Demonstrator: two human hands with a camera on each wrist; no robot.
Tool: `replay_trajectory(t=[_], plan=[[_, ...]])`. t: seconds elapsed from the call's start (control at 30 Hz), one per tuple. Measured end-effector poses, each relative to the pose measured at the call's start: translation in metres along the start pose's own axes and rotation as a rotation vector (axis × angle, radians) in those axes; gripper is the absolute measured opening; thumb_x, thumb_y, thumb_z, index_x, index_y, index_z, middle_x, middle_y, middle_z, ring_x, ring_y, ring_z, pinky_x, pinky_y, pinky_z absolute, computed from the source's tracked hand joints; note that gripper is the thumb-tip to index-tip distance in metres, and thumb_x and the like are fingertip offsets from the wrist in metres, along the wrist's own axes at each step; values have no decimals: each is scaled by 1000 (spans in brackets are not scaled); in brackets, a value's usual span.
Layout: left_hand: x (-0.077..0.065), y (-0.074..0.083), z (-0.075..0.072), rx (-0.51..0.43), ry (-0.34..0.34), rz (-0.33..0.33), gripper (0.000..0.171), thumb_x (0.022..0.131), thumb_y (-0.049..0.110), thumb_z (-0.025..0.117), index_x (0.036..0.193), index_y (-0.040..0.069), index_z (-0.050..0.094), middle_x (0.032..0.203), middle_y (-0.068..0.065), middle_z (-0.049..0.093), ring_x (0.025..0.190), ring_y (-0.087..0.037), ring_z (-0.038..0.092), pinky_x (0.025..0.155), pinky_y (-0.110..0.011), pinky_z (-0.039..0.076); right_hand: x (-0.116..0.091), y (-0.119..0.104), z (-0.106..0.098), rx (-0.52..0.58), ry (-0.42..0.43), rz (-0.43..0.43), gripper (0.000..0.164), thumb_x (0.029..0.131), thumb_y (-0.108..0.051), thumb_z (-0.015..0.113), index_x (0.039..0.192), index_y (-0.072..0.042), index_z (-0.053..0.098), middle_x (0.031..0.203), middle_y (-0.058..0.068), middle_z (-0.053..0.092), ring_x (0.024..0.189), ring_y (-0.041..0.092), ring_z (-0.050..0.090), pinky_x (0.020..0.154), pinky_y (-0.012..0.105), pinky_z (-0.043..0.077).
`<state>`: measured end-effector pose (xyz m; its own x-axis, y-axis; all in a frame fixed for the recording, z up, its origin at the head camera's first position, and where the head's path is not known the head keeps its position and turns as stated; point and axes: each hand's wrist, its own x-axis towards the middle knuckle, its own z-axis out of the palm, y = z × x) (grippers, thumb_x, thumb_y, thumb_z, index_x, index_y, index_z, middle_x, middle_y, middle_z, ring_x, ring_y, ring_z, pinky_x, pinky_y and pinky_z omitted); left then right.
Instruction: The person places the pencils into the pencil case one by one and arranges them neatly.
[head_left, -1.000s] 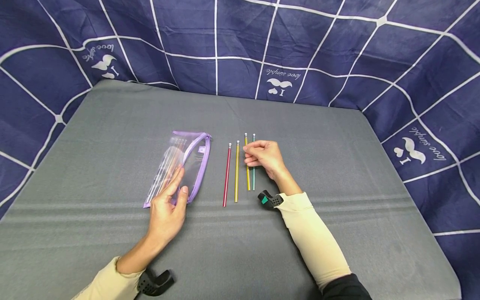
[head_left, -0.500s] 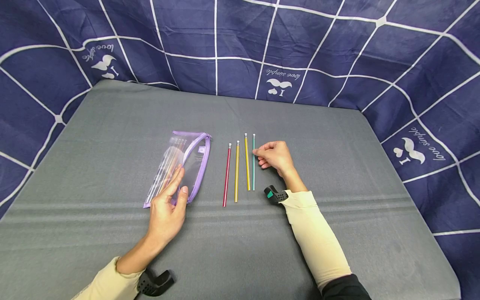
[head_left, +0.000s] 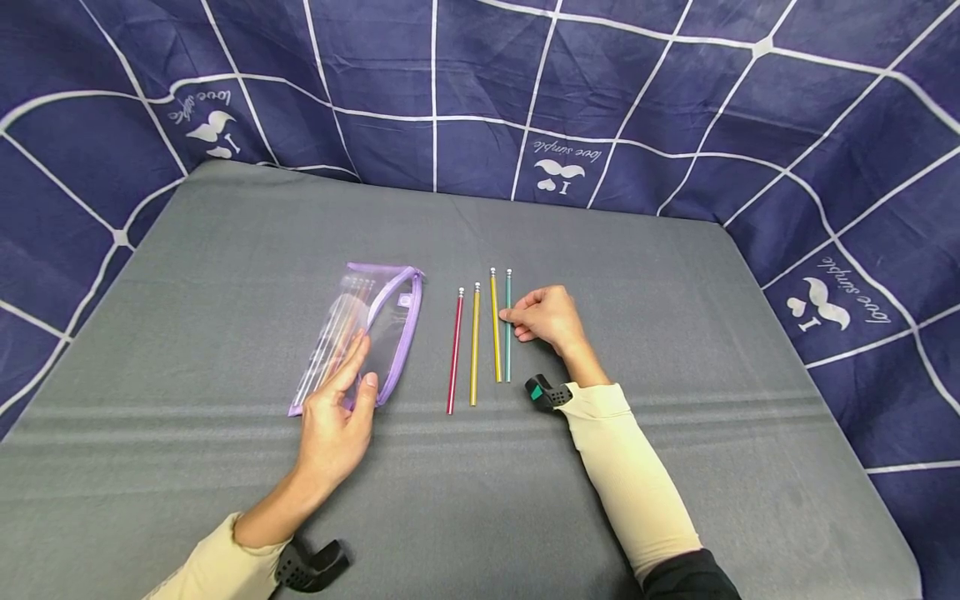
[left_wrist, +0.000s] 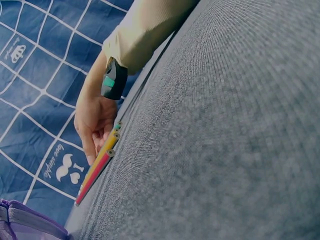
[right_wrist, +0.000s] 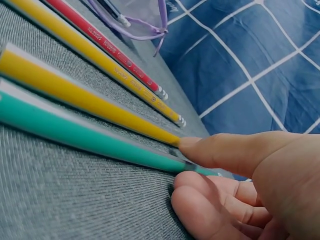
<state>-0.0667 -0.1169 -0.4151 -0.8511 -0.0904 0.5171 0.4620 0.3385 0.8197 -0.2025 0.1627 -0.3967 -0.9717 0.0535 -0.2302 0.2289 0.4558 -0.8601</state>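
A clear pencil pouch with purple zipper edging lies left of centre in the head view, with several pencils inside. Flat across its near part rests my left hand, fingers straight. My right hand pinches around a green pencil; thumb and curled fingers sit on opposite sides of its eraser half. The thumb tip reaches a yellow pencil in the right wrist view. Further left lie a second yellow pencil and a red pencil, roughly parallel and apart.
Grey cloth covers the table. Behind and at both sides hangs a dark blue curtain with white grid lines. Each wrist carries a black strap mount, such as the right one.
My right hand moved right from the right-hand yellow pencil to the green one, then slightly down and left around it. The left hand and the pouch stay in place.
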Motion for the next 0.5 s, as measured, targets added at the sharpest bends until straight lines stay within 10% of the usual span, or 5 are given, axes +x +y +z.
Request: replay_trajectory(t=[0.5], plan=[[0, 0, 0, -3, 0, 2, 44, 89, -14, 57, 133, -11, 55, 139, -24, 52, 134, -14, 44, 112, -21, 32, 1, 0, 1, 49, -19, 6, 10, 80, 3, 71, 87, 10, 67, 57, 3, 64, 43, 8, 61, 47, 24, 56]])
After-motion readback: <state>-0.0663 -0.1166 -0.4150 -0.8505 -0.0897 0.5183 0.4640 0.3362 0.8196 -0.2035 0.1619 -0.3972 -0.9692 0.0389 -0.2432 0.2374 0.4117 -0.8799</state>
